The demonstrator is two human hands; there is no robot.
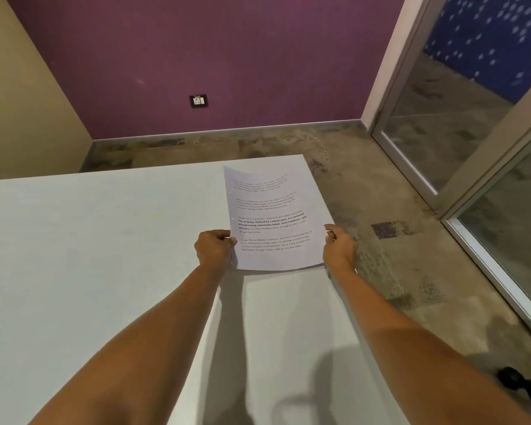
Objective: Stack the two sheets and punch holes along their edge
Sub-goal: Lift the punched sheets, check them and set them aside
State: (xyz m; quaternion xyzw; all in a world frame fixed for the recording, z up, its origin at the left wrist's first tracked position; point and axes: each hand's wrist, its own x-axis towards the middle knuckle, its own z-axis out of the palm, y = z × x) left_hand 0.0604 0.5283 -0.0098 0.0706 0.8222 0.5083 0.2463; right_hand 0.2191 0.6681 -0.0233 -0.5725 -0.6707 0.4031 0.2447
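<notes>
Printed white sheets with several paragraphs of text are held above the right part of the white table. My left hand pinches their left edge near the bottom. My right hand pinches the right edge at the same height. The far end of the paper curls slightly. I cannot tell whether one sheet or two lie together. Small holes show along the left edge. No hole punch is in view.
The table's right edge runs just under the paper, with mottled floor beyond it. A glass door frame stands at the right. A dark object sits low at the right. A purple wall with a socket is behind.
</notes>
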